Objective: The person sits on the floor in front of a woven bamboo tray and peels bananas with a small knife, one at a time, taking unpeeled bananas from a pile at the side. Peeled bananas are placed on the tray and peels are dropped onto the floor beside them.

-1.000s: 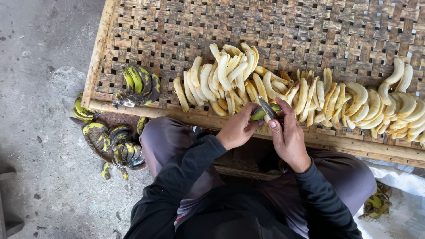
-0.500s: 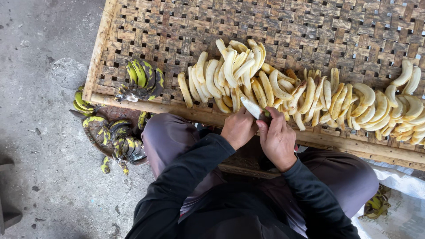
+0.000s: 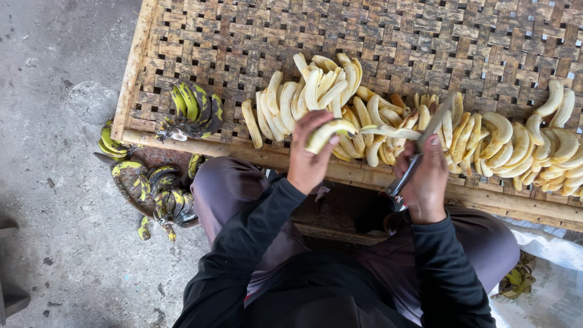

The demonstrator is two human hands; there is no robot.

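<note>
The left hand (image 3: 310, 159) had its fingers closed round a peeled banana (image 3: 328, 132), holding it above the near edge of the tray (image 3: 135, 79), with a pale strip trailing from it toward the right. The right hand (image 3: 425, 179) gripped a knife (image 3: 425, 136), fingers wrapped on the handle, the blade pointing up and away over the row of peeled bananas (image 3: 486, 143).

Half a second before, both hands had been close together at the tray's edge, working one fruit between them with the blade low. Now they were apart: the left had lifted the banana clear, and the right had swung the knife out to the side.

Beyond the hands, the peeled bananas lay packed side by side across the woven tray. A green bunch (image 3: 193, 109) sat on the tray's left corner. More unpeeled bunches (image 3: 152, 188) lay on the floor (image 3: 54, 243) by the person's left knee, and another showed by a white sack (image 3: 546, 285) at the right.
</note>
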